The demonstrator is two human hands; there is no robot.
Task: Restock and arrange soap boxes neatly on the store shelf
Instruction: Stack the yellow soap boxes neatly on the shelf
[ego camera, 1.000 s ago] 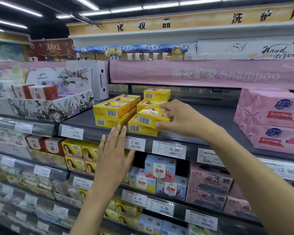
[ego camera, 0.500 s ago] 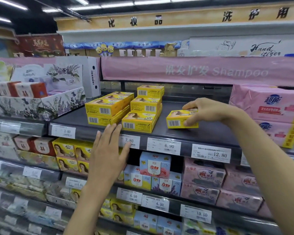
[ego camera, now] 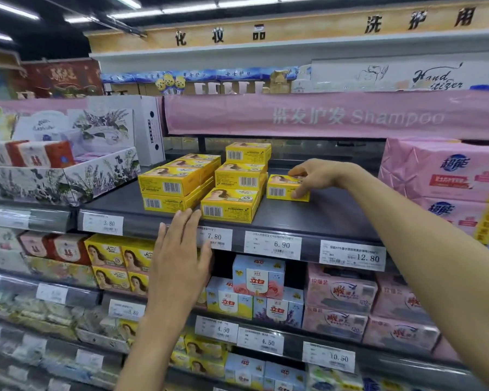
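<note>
Several yellow soap boxes [ego camera: 178, 182] stand in stacks on the dark shelf [ego camera: 308, 218] at chest height. One single yellow soap box [ego camera: 280, 187] lies flat on the shelf just right of the stacks. My right hand [ego camera: 314, 176] grips that box from above and the right, fingers curled over its top and thumb on its front corner. My left hand [ego camera: 178, 255] is raised flat in front of the shelf's front edge, fingers straight, fingertips close to the price strip below the stacks; it holds nothing.
Pink wrapped packs [ego camera: 446, 176] fill the right end of the shelf. A floral display carton [ego camera: 96, 170] with red-and-white boxes stands at the left. A pink Shampoo banner [ego camera: 336, 117] hangs above. Lower shelves hold yellow, blue and pink soap packs behind price tags [ego camera: 273, 245].
My right hand carried the single yellow box off the middle stack to the right, set it on the shelf, then drew it left toward the stacks. My left hand stayed raised by the edge.
</note>
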